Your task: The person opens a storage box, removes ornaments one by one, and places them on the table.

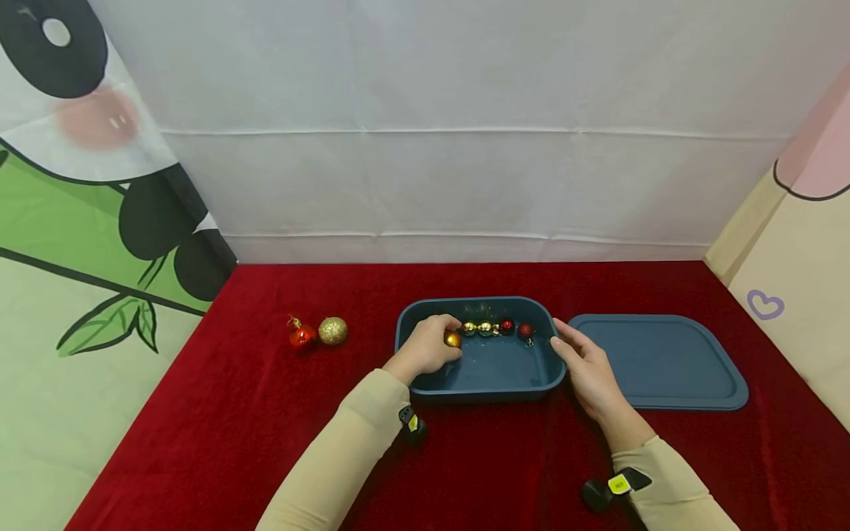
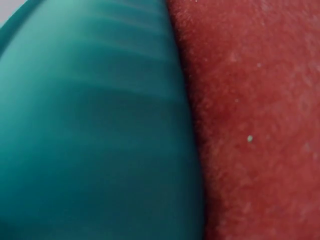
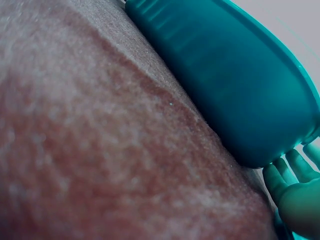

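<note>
In the head view a deep blue rectangular box (image 1: 505,372) stands in the middle of the table. Reaching inside its left part, my left hand (image 1: 428,346) pinches a shiny gold bauble (image 1: 453,339) between thumb and fingers. Small gold baubles (image 1: 485,329) and dark red baubles (image 1: 508,327) lie in the box along its far side. My right hand (image 1: 591,372) rests against the box's right end, fingers fairly straight. In the right wrist view those fingertips (image 3: 272,175) touch the outer wall. The left wrist view holds only the box's side and red cloth, without the hand.
Left of the box, a shiny red bauble (image 1: 302,336) and a glittery gold bauble (image 1: 333,331) lie side by side on the red cloth (image 1: 265,428). A flat blue lid (image 1: 664,361) lies to the right. Behind the table hangs a white sheet (image 1: 465,184).
</note>
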`<action>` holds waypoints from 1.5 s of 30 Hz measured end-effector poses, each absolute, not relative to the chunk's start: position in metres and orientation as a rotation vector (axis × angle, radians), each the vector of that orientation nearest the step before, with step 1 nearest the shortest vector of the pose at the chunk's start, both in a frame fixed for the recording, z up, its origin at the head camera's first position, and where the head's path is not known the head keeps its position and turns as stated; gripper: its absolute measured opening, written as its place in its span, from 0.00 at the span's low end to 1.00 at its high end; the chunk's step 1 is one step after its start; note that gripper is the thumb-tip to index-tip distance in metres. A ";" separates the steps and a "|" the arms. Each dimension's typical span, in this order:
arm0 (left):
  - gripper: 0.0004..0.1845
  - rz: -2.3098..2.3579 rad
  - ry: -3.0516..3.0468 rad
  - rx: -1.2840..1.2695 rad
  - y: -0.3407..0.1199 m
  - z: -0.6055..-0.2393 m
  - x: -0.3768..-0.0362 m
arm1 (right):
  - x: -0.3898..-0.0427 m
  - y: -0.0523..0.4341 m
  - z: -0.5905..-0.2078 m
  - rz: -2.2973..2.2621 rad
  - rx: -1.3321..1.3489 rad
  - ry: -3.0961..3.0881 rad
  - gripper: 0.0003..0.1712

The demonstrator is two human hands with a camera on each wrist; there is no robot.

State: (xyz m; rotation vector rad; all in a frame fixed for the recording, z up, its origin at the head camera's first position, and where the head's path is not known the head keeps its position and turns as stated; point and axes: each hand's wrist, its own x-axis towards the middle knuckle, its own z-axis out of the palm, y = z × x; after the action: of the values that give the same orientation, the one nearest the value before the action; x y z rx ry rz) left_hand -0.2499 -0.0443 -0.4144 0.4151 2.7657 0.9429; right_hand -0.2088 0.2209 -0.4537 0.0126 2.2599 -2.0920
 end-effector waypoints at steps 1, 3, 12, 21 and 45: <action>0.23 0.942 2.768 0.416 -0.044 -0.414 -0.250 | -0.209 0.221 -0.454 -2.090 0.011 2.261 0.37; 0.23 0.950 2.773 0.417 -0.044 -0.414 -0.250 | -0.209 0.221 -0.454 -2.092 0.008 2.260 0.36; 0.22 1.041 2.770 0.417 -0.046 -0.413 -0.248 | -0.209 0.221 -0.454 -2.107 -0.001 2.253 0.36; 0.22 1.101 2.790 0.383 -0.046 -0.406 -0.241 | -0.208 0.222 -0.453 -2.104 -0.006 2.250 0.36; 0.24 1.372 2.874 0.304 -0.065 -0.388 -0.227 | -0.207 0.225 -0.452 -2.110 -0.013 2.230 0.37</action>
State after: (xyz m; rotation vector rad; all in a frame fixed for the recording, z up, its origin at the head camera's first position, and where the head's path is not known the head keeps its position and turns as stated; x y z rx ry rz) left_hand -0.2266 -0.0652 -0.3885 0.3038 2.8740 1.3721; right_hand -0.2068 0.2246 -0.4519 -0.0129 2.2296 -2.1095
